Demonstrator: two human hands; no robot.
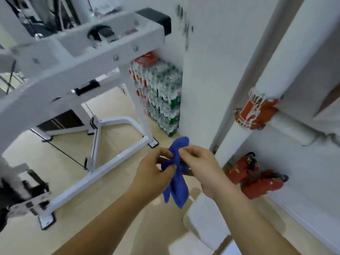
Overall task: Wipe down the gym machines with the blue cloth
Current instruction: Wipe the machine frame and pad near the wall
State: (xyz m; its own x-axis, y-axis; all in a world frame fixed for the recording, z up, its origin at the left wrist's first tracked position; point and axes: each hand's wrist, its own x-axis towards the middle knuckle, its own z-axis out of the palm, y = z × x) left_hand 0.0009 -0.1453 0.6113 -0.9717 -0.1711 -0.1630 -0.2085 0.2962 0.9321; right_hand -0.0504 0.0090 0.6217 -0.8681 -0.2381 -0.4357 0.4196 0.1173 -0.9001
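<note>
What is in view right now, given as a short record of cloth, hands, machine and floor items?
cloth: blue cloth, bunched, hanging between both hands, off the machine
left hand: pinches the cloth
right hand: pinches the cloth's upper part
machine: white gym machine frame, left, untouched
by wall: two red fire extinguishers; stacked bottled water packs

No text could be read. The stacked packs of bottled water (161, 96) carried red and green labels, the white wall (211, 52) bore dark painted characters, and the red fire extinguishers (261, 183) had small stickers, but all were too blurred to make out.
</note>
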